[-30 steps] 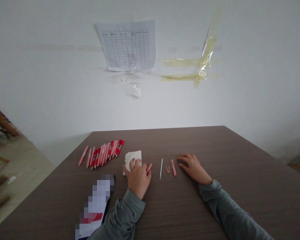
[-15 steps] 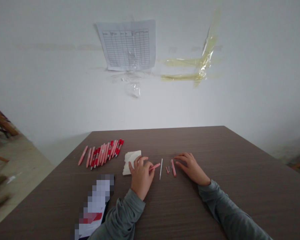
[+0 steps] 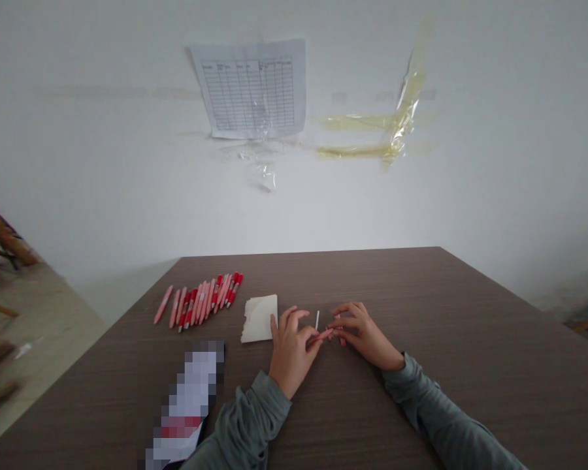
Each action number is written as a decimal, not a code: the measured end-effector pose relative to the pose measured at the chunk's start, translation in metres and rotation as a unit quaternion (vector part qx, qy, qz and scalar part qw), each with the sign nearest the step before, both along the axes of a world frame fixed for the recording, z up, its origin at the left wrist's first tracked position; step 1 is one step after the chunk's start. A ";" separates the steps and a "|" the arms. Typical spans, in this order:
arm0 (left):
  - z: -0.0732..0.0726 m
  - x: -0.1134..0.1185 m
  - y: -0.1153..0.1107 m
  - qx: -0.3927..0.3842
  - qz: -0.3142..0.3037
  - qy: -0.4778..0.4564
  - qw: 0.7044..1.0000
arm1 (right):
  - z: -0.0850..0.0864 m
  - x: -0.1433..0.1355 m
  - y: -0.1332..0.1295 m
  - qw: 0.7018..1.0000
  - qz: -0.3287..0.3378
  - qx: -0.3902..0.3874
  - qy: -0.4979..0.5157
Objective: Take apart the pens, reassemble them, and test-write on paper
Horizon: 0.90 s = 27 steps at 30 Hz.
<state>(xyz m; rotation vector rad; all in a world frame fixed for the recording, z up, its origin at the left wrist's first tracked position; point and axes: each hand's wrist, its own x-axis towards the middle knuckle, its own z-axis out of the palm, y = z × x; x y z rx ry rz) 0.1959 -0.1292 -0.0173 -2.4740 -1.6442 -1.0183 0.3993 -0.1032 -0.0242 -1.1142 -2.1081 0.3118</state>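
My left hand [image 3: 294, 349] pinches a pink pen barrel [image 3: 321, 336] between thumb and fingertips, low over the table. From the other side my right hand [image 3: 365, 336] has its thumb and index fingertips closed at the barrel's right end. A second pink pen part [image 3: 342, 341] lies under the right fingers and is mostly covered. Behind the left fingertips a thin white refill [image 3: 317, 318] lies on the table, its near end hidden. The small pen pieces between the hands cannot be made out behind the fingers.
Several pink and red pens [image 3: 200, 303] lie in a row at the back left. A torn piece of white paper [image 3: 259, 320] is beside my left hand. A pixelated flat item [image 3: 186, 398] lies near my left forearm. The brown table [image 3: 372, 274] meets the wall.
My left hand has moved right with the pink barrel, uncovering more of the paper. My right hand has come left over the small parts, and its fingers have closed at the barrel's end.
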 end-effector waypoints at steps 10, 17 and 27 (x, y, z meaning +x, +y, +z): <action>-0.001 -0.002 0.004 0.011 0.026 -0.010 1.000 | -0.005 0.004 0.005 0.999 -0.011 -0.014 0.050; 0.001 -0.001 0.003 0.054 0.003 -0.035 0.998 | -0.007 0.003 0.006 0.998 -0.026 -0.037 0.054; 0.008 0.001 0.002 0.106 -0.012 -0.046 0.993 | -0.005 -0.002 0.004 0.996 -0.011 -0.072 0.052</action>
